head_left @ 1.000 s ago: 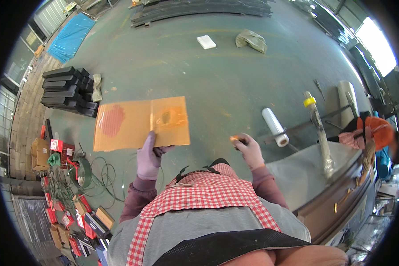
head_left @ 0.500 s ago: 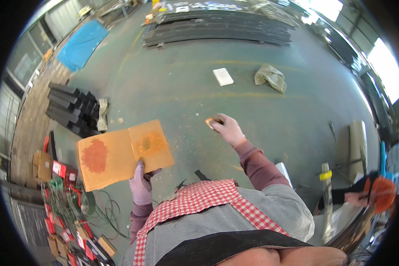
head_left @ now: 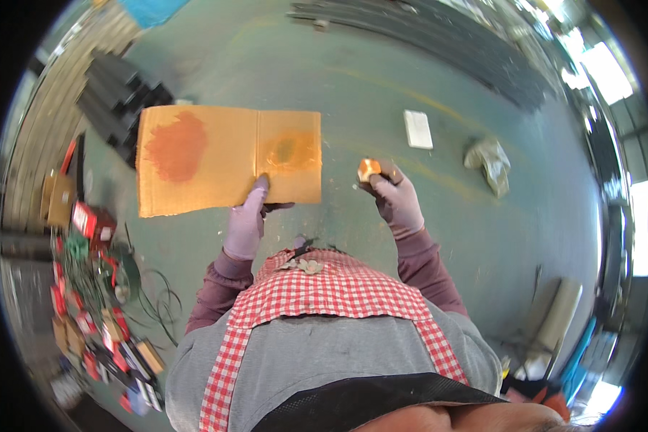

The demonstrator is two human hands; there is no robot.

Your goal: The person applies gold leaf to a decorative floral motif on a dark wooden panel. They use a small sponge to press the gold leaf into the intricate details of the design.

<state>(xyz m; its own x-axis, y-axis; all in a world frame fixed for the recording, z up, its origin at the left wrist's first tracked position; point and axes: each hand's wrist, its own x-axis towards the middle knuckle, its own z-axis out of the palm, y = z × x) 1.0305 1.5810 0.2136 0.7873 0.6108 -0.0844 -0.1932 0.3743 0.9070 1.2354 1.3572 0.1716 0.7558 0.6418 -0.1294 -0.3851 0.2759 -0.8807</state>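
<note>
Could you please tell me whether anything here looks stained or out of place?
The cardboard sheet in the left hand has a reddish patch and an orange patch with a darker middle, unlike its otherwise plain brown face. A crumpled greyish sheet lies loose on the floor.

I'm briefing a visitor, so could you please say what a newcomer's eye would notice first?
Probably the cardboard sheet in the left hand, with its reddish patch at left. Next, the small orange and white piece in the right hand, then the checked apron below.

Bright windows (head_left: 607,73) stand beyond a grey-green floor (head_left: 482,237).
</note>
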